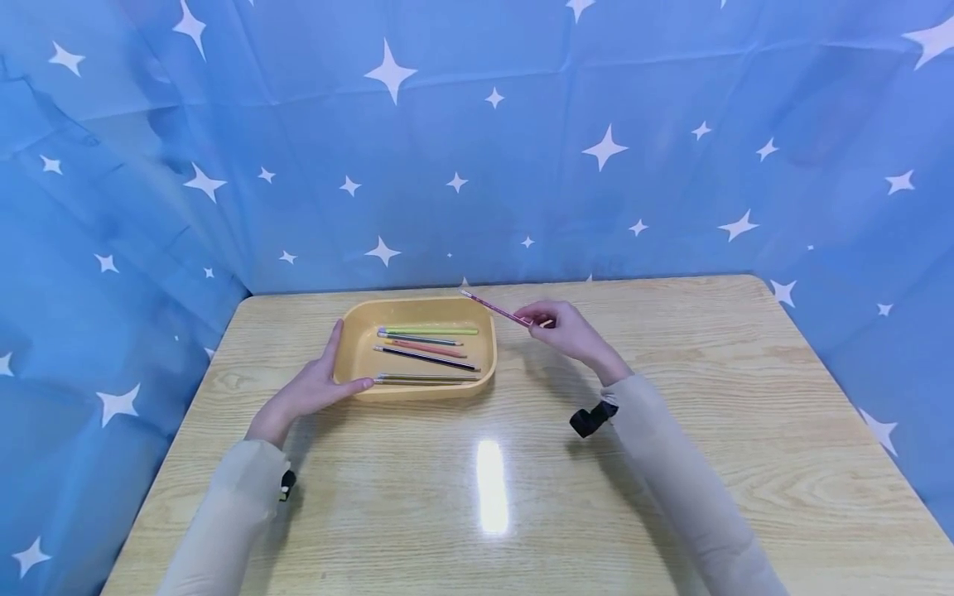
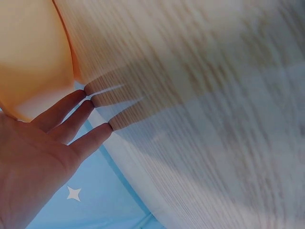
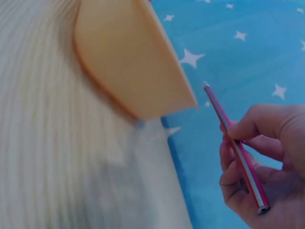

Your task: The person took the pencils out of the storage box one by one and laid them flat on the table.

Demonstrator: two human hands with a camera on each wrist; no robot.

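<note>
My right hand [image 1: 557, 328] pinches a pink striped pencil [image 1: 492, 308] between thumb and fingers, raised just right of a yellow tray [image 1: 414, 396]. The pencil slants up to the left, its far end over the tray's back right corner. In the right wrist view, the thumb presses along the pencil's pink and silver shaft [image 3: 248, 171]. At the tray's left end lies my left hand [image 1: 316, 385], fingers straight along the outer wall and thumb at the front rim. Its fingertips [image 2: 106, 131] are down by the tabletop in the left wrist view.
Inside the tray lie several pencils, among them a lime green one [image 1: 432, 330], an orange one [image 1: 428, 348] and a black one [image 1: 426, 358]. The wooden table [image 1: 671, 356] ends at a blue star-patterned curtain [image 1: 522, 165].
</note>
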